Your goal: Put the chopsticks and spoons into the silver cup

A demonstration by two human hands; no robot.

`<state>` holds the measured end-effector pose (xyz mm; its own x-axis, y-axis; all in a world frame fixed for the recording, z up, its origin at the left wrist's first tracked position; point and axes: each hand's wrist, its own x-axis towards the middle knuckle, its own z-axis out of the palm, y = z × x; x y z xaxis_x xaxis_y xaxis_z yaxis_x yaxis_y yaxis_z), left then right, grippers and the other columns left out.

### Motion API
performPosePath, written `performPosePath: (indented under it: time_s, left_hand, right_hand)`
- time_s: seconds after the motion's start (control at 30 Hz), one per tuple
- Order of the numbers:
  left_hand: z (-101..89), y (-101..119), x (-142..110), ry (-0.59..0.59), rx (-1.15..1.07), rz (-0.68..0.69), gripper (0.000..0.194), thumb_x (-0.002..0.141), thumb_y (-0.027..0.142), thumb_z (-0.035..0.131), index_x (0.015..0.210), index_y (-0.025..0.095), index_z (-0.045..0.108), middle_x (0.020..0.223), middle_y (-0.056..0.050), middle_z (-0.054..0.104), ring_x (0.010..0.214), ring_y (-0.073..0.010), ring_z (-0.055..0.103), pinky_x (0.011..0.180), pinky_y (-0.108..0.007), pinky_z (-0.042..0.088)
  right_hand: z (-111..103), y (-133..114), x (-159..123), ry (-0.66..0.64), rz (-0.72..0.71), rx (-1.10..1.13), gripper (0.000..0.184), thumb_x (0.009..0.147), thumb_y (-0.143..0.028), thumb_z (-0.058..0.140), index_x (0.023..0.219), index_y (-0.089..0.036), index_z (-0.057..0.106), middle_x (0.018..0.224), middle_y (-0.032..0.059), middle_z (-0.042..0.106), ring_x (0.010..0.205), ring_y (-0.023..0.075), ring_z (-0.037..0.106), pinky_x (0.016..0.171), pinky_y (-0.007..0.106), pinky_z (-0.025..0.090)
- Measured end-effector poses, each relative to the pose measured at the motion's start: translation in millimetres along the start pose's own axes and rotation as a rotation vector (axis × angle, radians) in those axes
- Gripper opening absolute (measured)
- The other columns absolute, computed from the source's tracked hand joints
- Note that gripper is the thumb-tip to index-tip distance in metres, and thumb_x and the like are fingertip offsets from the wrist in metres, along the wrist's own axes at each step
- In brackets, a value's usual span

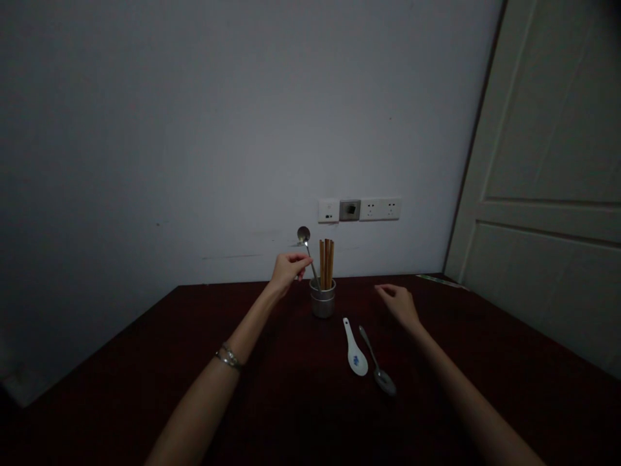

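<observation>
One ladle point(304, 235) was pinched in the left hand point(290, 268), its handle lowered into the cup point(323, 305) beside the chopsticks point(326, 264). Nothing was seen held by the right hand point(398, 304); its fingers' closure could not be told. If the ladle were levered sideways, the cup could be tipped.

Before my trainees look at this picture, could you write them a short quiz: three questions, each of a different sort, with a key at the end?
1. True or false: the right hand is gripping the white spoon.
2. Fill in the blank: the chopsticks stand in the ____.
3. Which item is the left hand holding?
A) the chopsticks
B) the round-bowled ladle
C) the white spoon

Key:
1. False; the white spoon lies on the table, apart from the right hand.
2. Metal cup.
3. B.
</observation>
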<state>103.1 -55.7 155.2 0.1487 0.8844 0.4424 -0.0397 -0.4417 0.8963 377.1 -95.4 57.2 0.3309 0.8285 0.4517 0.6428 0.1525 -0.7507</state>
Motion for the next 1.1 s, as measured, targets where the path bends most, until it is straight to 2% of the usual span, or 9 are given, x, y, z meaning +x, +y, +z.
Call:
performPosePath:
  time_s: [0.1,0.23,0.4,0.57,0.73,0.9,1.1]
  left_hand:
    - [-0.5,-12,32,0.039,0.054,0.028,0.022,0.060,0.031,0.070,0.064,0.010,0.063,0.041,0.004,0.047,0.034,-0.0050,0.038,0.034,-0.019,0.029]
    - [2.1,-31,63,0.059,0.132,0.021,0.021,0.061,0.030,0.068,0.064,0.010,0.063,0.039,0.004,0.046,0.033,-0.0052,0.037,0.034,-0.019,0.028]
    - [6.1,-53,77,0.067,0.240,0.008,0.018,0.062,0.027,0.066,0.066,0.009,0.065,0.041,0.004,0.047,0.035,-0.0052,0.036,0.037,-0.020,0.027]
    - [9.7,-72,81,0.079,0.313,0.020,0.011,0.058,0.021,0.069,0.059,0.010,0.066,0.055,0.000,0.060,0.051,-0.0086,0.048,0.051,-0.021,0.036]
    - [12.6,-91,78,0.086,0.314,-0.028,0.011,0.058,0.022,0.069,0.062,0.012,0.068,0.059,-0.002,0.062,0.058,-0.0118,0.053,0.058,-0.023,0.040]
    - [17.9,-108,71,0.089,0.313,-0.081,0.011,0.058,0.022,0.069,0.061,0.012,0.068,0.059,-0.001,0.063,0.057,-0.0117,0.054,0.057,-0.023,0.039]
    - [20.3,-115,65,0.085,0.311,-0.113,0.012,0.056,0.023,0.070,0.059,0.012,0.068,0.056,-0.002,0.061,0.056,-0.0121,0.054,0.054,-0.022,0.038]
  right_hand:
    - [10,46,-2,-0.054,0.019,-0.267,0.037,0.082,-0.033,0.042,0.101,-0.012,0.066,0.103,0.0126,0.066,0.095,0.0229,0.061,0.084,0.030,0.042]
    - [23,71,-13,-0.128,-0.026,-0.537,0.036,0.084,-0.029,0.041,0.107,-0.012,0.063,0.111,0.0123,0.062,0.104,0.0217,0.056,0.088,0.029,0.039]
    - [26,71,-17,-0.146,-0.056,-0.686,0.035,0.085,-0.029,0.039,0.104,-0.015,0.064,0.112,0.0110,0.061,0.104,0.0230,0.053,0.085,0.031,0.039]
    - [24,68,-18,-0.142,-0.065,-0.708,0.035,0.086,-0.030,0.038,0.104,-0.015,0.063,0.110,0.0104,0.061,0.100,0.0233,0.054,0.081,0.031,0.039]
    - [25,68,-19,-0.152,-0.046,-0.721,0.035,0.085,-0.030,0.038,0.105,-0.015,0.063,0.112,0.0115,0.059,0.101,0.0245,0.052,0.080,0.032,0.039]
    - [25,69,-18,-0.147,-0.053,-0.712,0.035,0.085,-0.031,0.038,0.105,-0.015,0.062,0.112,0.0121,0.059,0.100,0.0246,0.051,0.081,0.033,0.038]
    - [25,68,-18,-0.155,-0.031,-0.721,0.035,0.085,-0.031,0.038,0.106,-0.016,0.062,0.111,0.0128,0.058,0.100,0.0244,0.051,0.081,0.033,0.038]
